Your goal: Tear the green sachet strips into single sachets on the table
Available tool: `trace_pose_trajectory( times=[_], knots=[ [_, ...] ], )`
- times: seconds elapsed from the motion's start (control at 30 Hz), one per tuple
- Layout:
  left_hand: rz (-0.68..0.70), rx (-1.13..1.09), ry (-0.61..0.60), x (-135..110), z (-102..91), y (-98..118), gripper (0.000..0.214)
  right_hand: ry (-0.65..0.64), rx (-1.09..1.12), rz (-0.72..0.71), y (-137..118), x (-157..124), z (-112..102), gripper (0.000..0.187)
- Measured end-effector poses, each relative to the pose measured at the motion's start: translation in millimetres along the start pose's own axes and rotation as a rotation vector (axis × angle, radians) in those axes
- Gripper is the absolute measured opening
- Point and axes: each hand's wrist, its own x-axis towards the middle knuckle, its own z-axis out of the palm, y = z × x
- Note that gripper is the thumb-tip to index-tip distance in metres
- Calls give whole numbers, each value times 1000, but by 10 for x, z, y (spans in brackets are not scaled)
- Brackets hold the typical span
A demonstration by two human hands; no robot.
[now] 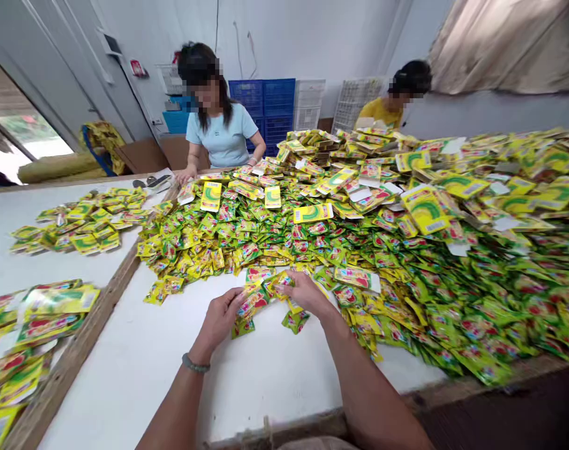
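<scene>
My left hand (pixel 221 315) pinches the left side of a small yellow-green packet (pixel 254 303) with a red fruit print. On its other side my right hand (pixel 307 294) is closed, with thumb and fingers together at a small yellow packet (pixel 277 282). Whether the two pieces are joined or only overlap, I cannot tell. Just under my hands lie a loose green packet (pixel 295 321) and another green packet (pixel 243 328). To the right of my right hand rests a flat printed box (pixel 356 277) with a white end.
Ahead and right spreads a big heap of green packets (pixel 453 319), topped by yellow boxes (pixel 425 209). A wooden strip (pixel 97 325) divides the white table (pixel 139 369); boxes (pixel 85 219) lie left of it. Two people (pixel 223 134) work beyond the heap, before blue crates (pixel 277 100).
</scene>
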Motion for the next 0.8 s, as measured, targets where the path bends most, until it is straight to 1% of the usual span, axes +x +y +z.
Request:
trace_pose_trajectory(
  times=[0.07, 0.13, 0.23, 0.33, 0.53, 0.7, 0.8],
  knots=[
    [-19, -54, -47, -5, -9, 3, 36, 11, 47, -9, -24, 4, 10, 33],
    [-57, -155, -94, -6, 0, 9, 36, 46, 100, -15, -45, 15, 29, 31],
    [-152, -407, -164, -3, 53, 31, 41, 152, 195, -16, -64, 39, 82, 31],
    [-217, -563, -175, -4, 109, 65, 44, 191, 232, -31, -66, 54, 147, 28],
    [-211, -646, -172, -17, 147, 114, 40, 161, 274, -102, -83, 35, 279, 30],
    [-219, -558, -51, -20, 263, 130, 43, 263, 207, -53, -64, 37, 396, 34],
    [-246, -588, -53, -27, 283, 143, 42, 306, 237, 1, -49, 46, 423, 39]
  ],
)
